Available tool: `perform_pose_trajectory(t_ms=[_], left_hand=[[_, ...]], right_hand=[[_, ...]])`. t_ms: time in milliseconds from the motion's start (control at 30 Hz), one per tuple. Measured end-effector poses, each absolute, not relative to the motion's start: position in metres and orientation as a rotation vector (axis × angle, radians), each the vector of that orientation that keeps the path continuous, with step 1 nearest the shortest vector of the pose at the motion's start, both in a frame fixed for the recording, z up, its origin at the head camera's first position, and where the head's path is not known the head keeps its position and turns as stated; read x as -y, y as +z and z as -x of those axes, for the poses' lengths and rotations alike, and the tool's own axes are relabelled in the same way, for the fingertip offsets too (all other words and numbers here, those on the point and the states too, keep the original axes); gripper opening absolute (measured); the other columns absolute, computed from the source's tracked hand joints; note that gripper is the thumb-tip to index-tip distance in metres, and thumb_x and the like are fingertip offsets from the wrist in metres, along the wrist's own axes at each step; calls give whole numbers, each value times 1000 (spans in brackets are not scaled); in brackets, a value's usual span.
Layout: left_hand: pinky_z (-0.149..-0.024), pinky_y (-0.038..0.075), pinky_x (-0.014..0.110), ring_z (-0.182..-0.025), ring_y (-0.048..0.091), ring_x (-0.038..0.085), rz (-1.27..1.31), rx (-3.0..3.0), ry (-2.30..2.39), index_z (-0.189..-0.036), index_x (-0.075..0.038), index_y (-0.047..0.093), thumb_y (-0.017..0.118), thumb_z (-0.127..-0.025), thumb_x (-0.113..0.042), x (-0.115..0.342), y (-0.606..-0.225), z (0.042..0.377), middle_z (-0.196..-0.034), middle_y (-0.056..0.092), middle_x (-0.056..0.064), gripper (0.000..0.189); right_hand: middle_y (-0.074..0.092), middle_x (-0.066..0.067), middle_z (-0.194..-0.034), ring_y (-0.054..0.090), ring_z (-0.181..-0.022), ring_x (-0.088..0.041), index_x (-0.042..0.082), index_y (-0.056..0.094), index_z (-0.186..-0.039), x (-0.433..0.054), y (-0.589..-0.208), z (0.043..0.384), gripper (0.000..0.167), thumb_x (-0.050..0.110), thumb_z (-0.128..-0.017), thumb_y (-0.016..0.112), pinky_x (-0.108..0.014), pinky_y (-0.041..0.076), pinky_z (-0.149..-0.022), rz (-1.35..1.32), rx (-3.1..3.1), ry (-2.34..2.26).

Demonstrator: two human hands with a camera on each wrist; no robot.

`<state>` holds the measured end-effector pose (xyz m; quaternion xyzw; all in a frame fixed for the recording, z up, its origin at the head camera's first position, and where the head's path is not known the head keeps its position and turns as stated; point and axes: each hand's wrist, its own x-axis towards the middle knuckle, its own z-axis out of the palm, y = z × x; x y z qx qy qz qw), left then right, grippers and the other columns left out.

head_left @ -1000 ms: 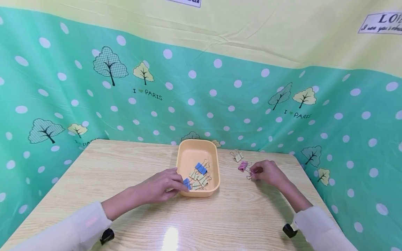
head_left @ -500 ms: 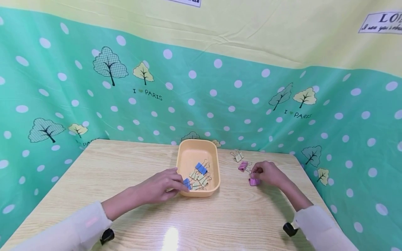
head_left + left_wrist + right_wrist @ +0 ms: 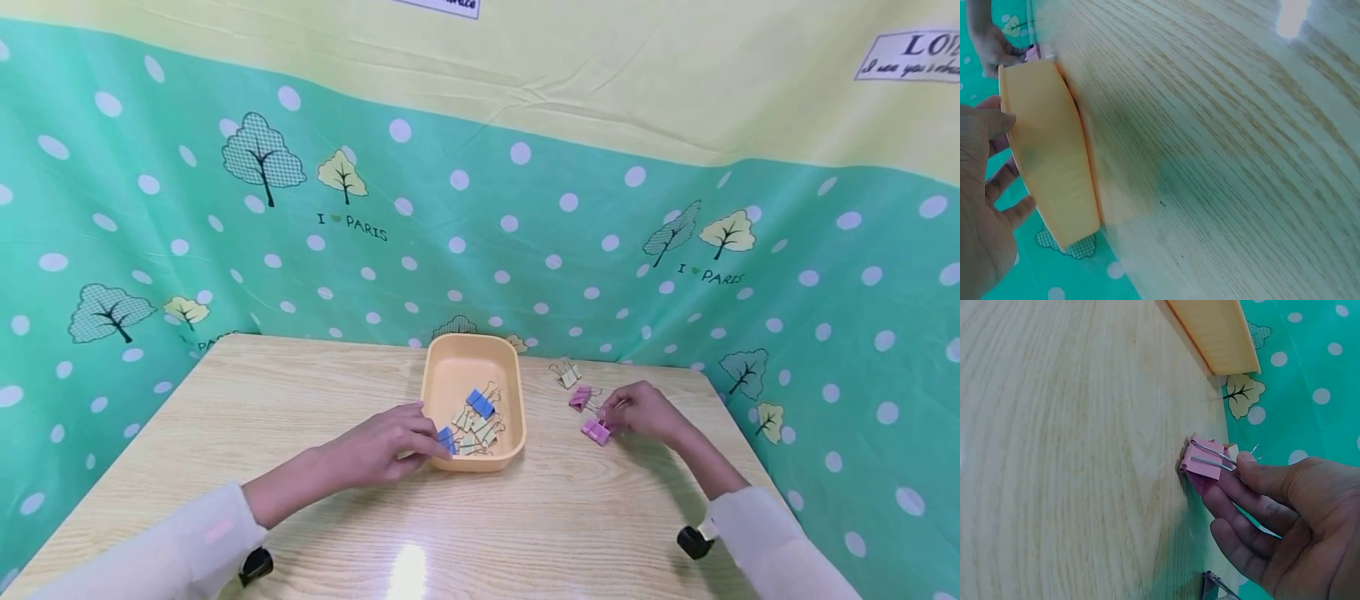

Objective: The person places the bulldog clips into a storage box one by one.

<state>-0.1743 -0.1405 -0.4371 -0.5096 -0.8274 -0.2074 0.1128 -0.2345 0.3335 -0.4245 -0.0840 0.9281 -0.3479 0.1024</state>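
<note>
My two bare hands, apart from each other, at work over a pale wood-grain bench (image 3: 510, 533). My left hand (image 3: 390, 443), left of centre in the head view, holds the lower-left corner of a peach-coloured rectangular tray with rounded corners (image 3: 517, 392); in the left wrist view the thumb lies at the outer wall and the other fingers reach the rim. My right hand (image 3: 643, 410), right of centre, pinches a pink binder clip with silver wire handles (image 3: 596, 431) by one of those handles, its body pointing toward the lower left; whether the clip touches the bench I cannot tell. Just above it in the head view lies a second pink binder clip (image 3: 581, 398), and above that, near the far edge, a pale yellow binder clip (image 3: 568, 375). Within the tray, several pale yellow binder clips (image 3: 483, 430) lie heaped in the lower part, with one blue binder clip (image 3: 481, 403) above them and another blue binder clip (image 3: 447, 439) in the lower-left corner, beside my left fingers. Behind the bench hangs green, white-dotted fabric printed with trees (image 3: 525, 258), yellow along the top of the frame.
</note>
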Motion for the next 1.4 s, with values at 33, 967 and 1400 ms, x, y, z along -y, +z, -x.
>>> perform_pose_trajectory(t_ms=[33, 967, 1400], left_hand=[[-118, 57, 66, -104, 69, 11, 1494, 2429, -610, -115, -24, 90, 85, -92, 2, 141, -437, 174, -103, 80, -10, 35], [-111, 62, 59, -96, 64, 9, 1511, 2377, -607, -114, -23, 90, 84, -92, 3, 141, -438, 176, -99, 79, -9, 35], [-106, 63, 50, -94, 63, 8, 1523, 2342, -618, -113, -22, 90, 85, -91, 2, 140, -438, 176, -100, 80, -9, 33]], right_hand=[[84, -13, -93, 74, -81, -17, -5, 83, -107, -333, -423, 235, 15, 9, -103, 76, -31, 61, -67, 223, -2717, -1054], [85, -18, -122, 86, -107, -19, -15, 64, -143, -310, -396, 253, 38, 7, -113, 65, -42, 67, -107, 93, -2090, -1652], [85, -17, -124, 86, -108, -19, -12, 64, -142, -282, -379, 256, 36, 8, -112, 67, -46, 65, -110, 84, -2108, -1690]])
